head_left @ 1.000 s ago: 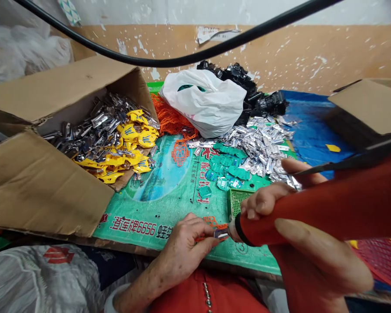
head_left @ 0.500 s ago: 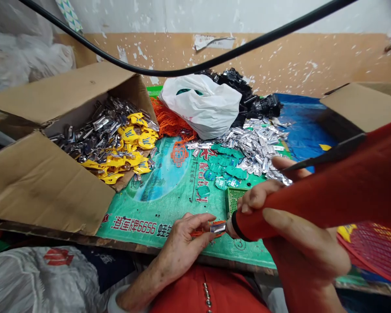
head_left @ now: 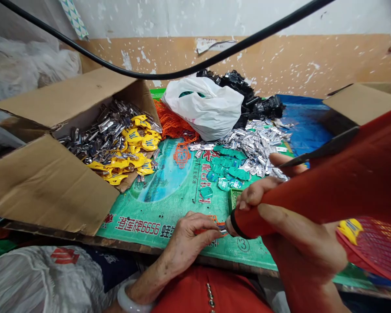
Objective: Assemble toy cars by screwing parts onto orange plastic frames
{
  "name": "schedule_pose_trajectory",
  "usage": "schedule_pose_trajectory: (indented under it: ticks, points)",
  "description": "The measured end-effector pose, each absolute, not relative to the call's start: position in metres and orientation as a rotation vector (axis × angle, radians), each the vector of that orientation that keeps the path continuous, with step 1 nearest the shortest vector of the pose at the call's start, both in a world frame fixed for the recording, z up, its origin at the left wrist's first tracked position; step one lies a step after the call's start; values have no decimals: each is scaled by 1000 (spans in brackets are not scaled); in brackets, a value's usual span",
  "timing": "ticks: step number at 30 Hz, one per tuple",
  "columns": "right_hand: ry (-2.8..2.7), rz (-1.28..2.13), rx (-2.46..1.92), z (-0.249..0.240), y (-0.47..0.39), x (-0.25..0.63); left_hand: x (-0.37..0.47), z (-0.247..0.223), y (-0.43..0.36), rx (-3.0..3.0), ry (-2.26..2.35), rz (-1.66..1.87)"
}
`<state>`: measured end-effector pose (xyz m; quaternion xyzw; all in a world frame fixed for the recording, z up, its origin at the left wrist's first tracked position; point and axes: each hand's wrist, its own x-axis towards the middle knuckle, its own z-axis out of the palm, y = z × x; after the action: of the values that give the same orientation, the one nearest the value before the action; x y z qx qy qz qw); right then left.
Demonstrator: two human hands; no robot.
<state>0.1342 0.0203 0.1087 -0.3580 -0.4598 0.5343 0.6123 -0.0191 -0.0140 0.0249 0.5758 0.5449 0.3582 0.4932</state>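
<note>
1. Here's the left hand [head_left: 185,239], low at the near middle, grip pinching a small orange-and-silver piece [head_left: 222,228] between thumb and fingers, most of it covered.
2. And the right hand [head_left: 308,239]! Grip wrapped round a red tool [head_left: 299,202], the black-ringed nose pointing left, right up at that piece; whether they touch, I can't tell. A dark pointed tool [head_left: 329,145] lies along the far side of that hand.
3. Just beyond the nose, a green basket [head_left: 232,201] sits on the green-covered worktop [head_left: 140,213].
4. Farther out, green packets [head_left: 230,167], then silvery parts [head_left: 263,141] heaped to their right.
5. Far middle: a white bag [head_left: 205,108] between orange netting [head_left: 172,119] and black parts [head_left: 263,104].
6. Left, a cardboard box [head_left: 48,182] holds dark metallic parts [head_left: 104,128] and yellow pieces [head_left: 143,139]; near right, a red basket [head_left: 378,248].
</note>
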Motion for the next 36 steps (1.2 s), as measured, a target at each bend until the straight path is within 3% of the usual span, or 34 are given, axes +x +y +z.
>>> schedule_pose_trajectory:
  ticks: [36]
  points:
    - [-1056,1274,-771,102,27,135,-21,25,-5,1410,1237,884]
